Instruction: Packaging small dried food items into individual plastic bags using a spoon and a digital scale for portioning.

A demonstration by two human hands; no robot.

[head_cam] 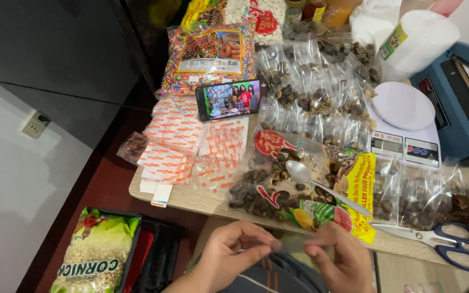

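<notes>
Left hand (229, 255) and right hand (340, 260) each pinching an end of a small clear plastic bag (291, 245), its long axis lying left-right, just below the table edge (191, 202), scissors (441, 241) nearby.

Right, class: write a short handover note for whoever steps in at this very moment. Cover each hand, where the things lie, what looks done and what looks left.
Left hand and right hand: both pinch one small clear plastic bag between fingertips, below the table edge.
On the table: large opened bag of dark seeds with a spoon on it, scale, scissors, heat sealer.
Done: many small filled packets piled behind.
Left: the held bag looks empty; the large bag holds plenty.
</notes>
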